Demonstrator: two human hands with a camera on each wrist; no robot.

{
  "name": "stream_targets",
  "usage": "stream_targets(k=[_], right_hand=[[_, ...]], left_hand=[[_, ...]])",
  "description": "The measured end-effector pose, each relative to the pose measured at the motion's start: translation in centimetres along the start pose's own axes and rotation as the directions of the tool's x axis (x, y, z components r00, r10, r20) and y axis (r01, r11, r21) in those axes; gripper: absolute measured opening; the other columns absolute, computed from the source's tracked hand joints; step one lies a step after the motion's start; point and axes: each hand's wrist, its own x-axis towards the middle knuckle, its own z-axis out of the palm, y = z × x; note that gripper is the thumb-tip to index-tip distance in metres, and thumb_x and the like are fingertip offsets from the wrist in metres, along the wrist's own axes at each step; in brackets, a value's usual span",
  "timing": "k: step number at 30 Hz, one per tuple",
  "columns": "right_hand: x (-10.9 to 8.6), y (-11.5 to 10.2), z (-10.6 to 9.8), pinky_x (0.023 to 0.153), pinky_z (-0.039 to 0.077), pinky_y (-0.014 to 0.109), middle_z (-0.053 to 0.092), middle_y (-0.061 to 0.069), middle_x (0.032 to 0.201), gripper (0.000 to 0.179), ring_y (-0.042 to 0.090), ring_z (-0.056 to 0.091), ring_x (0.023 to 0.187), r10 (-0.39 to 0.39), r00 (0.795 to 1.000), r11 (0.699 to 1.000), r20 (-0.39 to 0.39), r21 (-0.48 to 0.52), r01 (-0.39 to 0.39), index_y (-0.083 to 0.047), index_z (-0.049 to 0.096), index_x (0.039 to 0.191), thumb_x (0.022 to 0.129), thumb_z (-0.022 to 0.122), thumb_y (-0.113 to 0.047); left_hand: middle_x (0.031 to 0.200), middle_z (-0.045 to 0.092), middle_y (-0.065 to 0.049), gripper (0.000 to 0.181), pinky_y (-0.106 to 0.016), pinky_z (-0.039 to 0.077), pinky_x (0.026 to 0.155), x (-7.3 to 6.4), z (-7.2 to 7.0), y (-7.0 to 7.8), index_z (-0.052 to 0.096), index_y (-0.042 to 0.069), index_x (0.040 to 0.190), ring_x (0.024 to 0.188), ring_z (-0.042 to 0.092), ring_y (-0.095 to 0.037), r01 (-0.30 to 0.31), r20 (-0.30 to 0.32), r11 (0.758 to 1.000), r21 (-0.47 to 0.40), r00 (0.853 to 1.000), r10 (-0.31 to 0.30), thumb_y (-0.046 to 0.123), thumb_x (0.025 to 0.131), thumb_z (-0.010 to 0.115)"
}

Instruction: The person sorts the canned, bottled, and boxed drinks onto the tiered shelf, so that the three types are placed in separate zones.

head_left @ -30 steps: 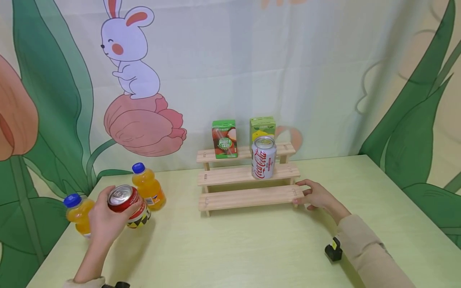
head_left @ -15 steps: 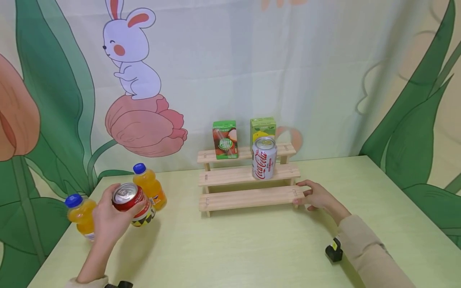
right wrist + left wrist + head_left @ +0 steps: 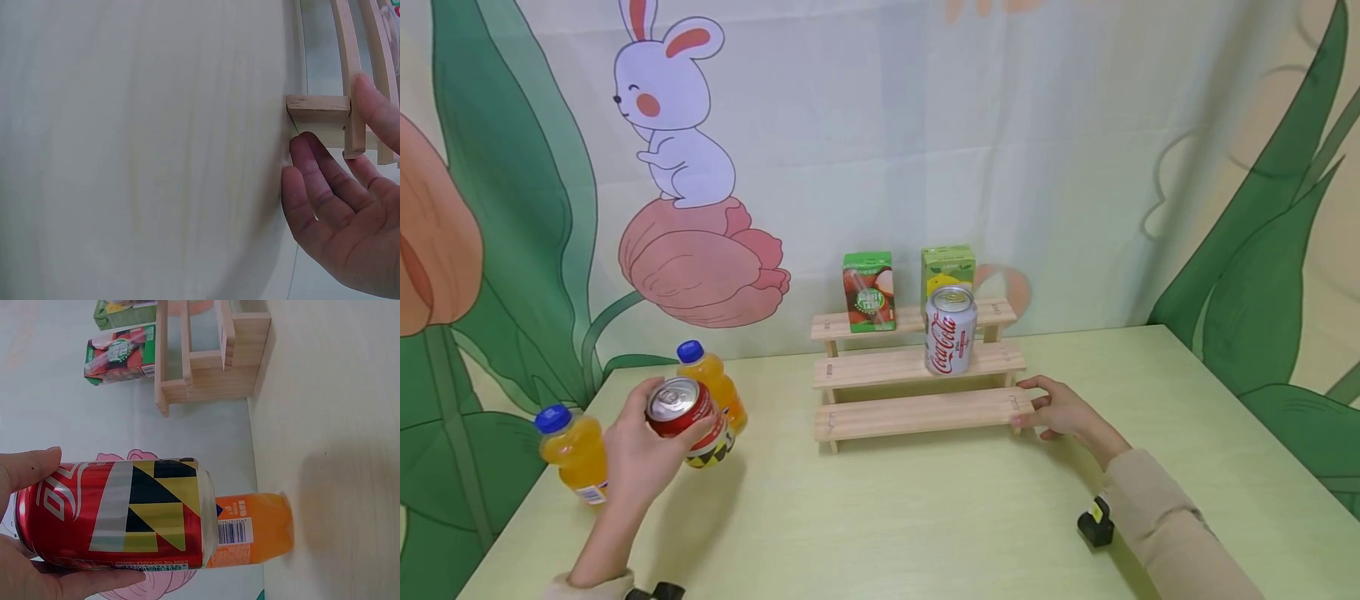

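My left hand [image 3: 647,446] grips a red Coca-Cola can [image 3: 706,433] round its upper part, thumb on one side and fingers on the other. In the left wrist view the can [image 3: 119,512] shows a yellow and black pattern near its base, with its shadow on the table apart from it. At the right end of a three-step wooden display rack [image 3: 917,414], my right hand [image 3: 1060,408] holds the lowest step. Seen from the right wrist, the thumb [image 3: 375,112] lies on the plank and the other fingers curl by its end.
Two orange drink bottles with blue caps, one nearer [image 3: 572,454] and one farther [image 3: 718,387], stand beside the left hand. A white Coca-Cola can [image 3: 950,333] stands on the middle step; a red-green juice box [image 3: 868,292] and a yellow-green one [image 3: 947,262] stand on top.
My left hand has carried the red can a little to the right and slightly up, now overlapping the farther bottle more. The right hand stays at the rack's end.
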Motion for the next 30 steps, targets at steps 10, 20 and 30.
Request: stream_targets(k=[10, 20, 30], right_hand=[[0.1, 0.0, -0.1, 0.058, 0.048, 0.031, 0.055, 0.022, 0.111, 0.070, 0.016, 0.055, 0.075, -0.007, 1.000, 1.000, -0.003, 0.005, 0.007, 0.000, 0.033, 0.133, 0.078, 0.072, -0.017], [0.1, 0.0, -0.1, 0.058, 0.048, 0.031, 0.055, 0.023, 0.112, 0.070, 0.016, 0.055, 0.076, -0.003, 1.000, 1.000, -0.004, 0.012, 0.003, 0.000, 0.033, 0.133, 0.078, 0.072, -0.017], [0.3, 0.3, -0.1, 0.058, 0.048, 0.030, 0.056, 0.020, 0.110, 0.070, 0.016, 0.053, 0.076, 0.006, 1.000, 1.000, -0.011, 0.010, -0.006, -0.001, 0.033, 0.133, 0.078, 0.073, -0.019]], left_hand=[[0.128, 0.044, -0.024, 0.076, -0.054, 0.042, 0.089, -0.4, 0.4, 1.2, 0.032, 0.000, 0.135, 0.113, 0.044, -0.041, -0.022, 0.018, 1.000, -0.008, 1.000, 0.022, 0.015, 0.074, 0.075], [0.126, 0.046, -0.023, 0.074, -0.053, 0.043, 0.088, -0.6, 0.8, 1.8, 0.035, 0.001, 0.134, 0.112, 0.046, -0.038, -0.071, 0.021, 0.996, -0.060, 0.997, 0.073, 0.010, 0.073, 0.076], [0.128, 0.045, -0.022, 0.076, -0.052, 0.044, 0.087, -0.7, 1.3, 2.5, 0.033, 0.002, 0.135, 0.113, 0.045, -0.038, -0.092, 0.065, 0.993, -0.080, 0.993, 0.097, 0.010, 0.073, 0.076]])
